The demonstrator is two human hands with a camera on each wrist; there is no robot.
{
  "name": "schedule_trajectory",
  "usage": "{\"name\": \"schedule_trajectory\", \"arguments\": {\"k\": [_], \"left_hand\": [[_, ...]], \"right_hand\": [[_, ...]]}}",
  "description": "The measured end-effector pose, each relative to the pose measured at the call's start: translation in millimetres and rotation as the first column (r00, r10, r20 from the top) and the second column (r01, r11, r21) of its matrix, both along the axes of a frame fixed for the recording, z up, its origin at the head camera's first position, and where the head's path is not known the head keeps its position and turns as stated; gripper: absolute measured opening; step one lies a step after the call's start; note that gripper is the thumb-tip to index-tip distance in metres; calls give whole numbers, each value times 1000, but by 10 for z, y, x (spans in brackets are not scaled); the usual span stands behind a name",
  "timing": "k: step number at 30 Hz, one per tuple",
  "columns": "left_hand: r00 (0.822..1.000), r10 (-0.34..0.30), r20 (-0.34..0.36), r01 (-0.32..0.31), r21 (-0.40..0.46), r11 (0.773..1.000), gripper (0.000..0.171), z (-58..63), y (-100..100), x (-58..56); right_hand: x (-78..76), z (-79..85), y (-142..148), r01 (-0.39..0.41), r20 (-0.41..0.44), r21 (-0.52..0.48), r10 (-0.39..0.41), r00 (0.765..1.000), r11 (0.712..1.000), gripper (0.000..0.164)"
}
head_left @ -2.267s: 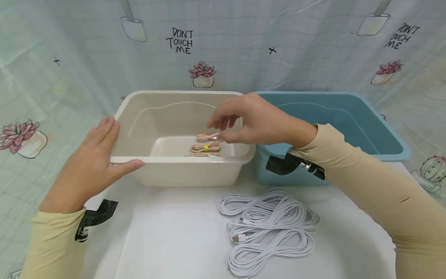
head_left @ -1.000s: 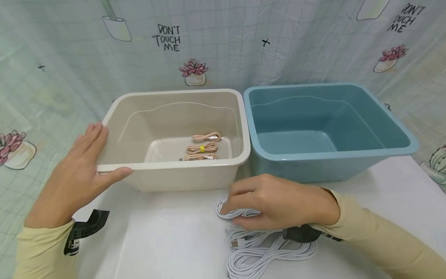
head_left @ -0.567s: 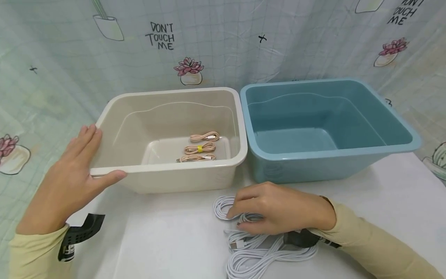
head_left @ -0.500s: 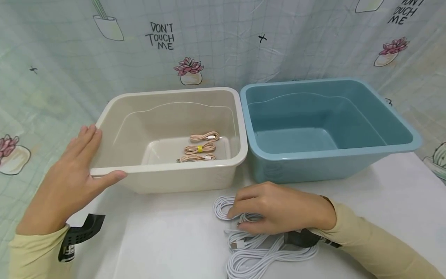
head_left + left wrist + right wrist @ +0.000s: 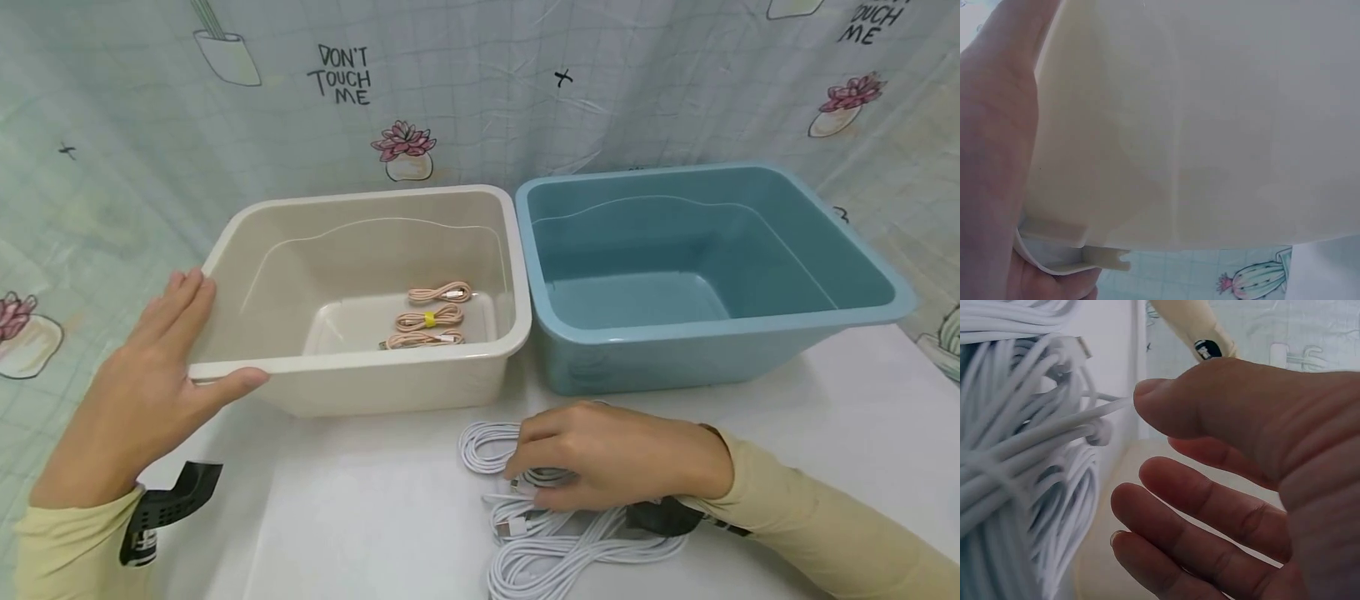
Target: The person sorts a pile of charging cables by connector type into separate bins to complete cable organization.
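The bare right hand [image 5: 622, 450], which 2.3 seconds ago is over the right side of the cream, rectangular plastic bin [image 5: 375, 362], is now down at the coiled white cables [image 5: 581, 547] on the white tabletop [image 5: 360, 500], in front of the bins. Compared with half a second ago it sits slightly farther right, baring more of the upper coil's loop. Its fingers bend loosely with a gap to the thumb, gripping nothing; the right wrist view puts the thumb tip at a cable strand, though I cannot tell whether they touch. A white USB plug [image 5: 516, 527] lies just below the thumb. The bare left hand [image 5: 146, 379] keeps its place at the cream bin's near left corner, thumb on the front rim, fingers extended along the left side. Three coiled tan cables [image 5: 452, 315], the middle one bound with a yellow tie [image 5: 430, 319], lie inside that bin, all now uncovered. The blue rectangular plastic bin [image 5: 720, 329] stands beside it, unobstructed now that the right arm has left its front.
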State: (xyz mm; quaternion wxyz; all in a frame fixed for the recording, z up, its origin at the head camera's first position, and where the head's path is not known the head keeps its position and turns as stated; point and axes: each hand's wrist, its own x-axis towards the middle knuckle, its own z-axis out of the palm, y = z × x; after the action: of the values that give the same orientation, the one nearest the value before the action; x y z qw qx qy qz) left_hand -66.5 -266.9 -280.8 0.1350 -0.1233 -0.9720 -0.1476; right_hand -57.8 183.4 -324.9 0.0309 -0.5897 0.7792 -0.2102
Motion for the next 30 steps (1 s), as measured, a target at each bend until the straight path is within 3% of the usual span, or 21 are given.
{"name": "schedule_trajectory", "arguments": {"k": [13,20,25,30], "left_hand": [[1000,17,19,-17,-28,999,109,15,-16,17],[1000,-5,-18,5,-26,1000,110,12,16,52],[995,-37,-94,37,-4,999,109,64,156,94],[979,-134,-151,132,-22,991,107,150,442,70]], "right_hand": [[4,-93,131,29,63,80,-34,997,996,27],[62,-132,179,7,117,115,-21,993,993,33],[68,-150,181,22,100,146,-37,994,989,37],[61,-150,173,54,69,192,-68,995,980,39]]}}
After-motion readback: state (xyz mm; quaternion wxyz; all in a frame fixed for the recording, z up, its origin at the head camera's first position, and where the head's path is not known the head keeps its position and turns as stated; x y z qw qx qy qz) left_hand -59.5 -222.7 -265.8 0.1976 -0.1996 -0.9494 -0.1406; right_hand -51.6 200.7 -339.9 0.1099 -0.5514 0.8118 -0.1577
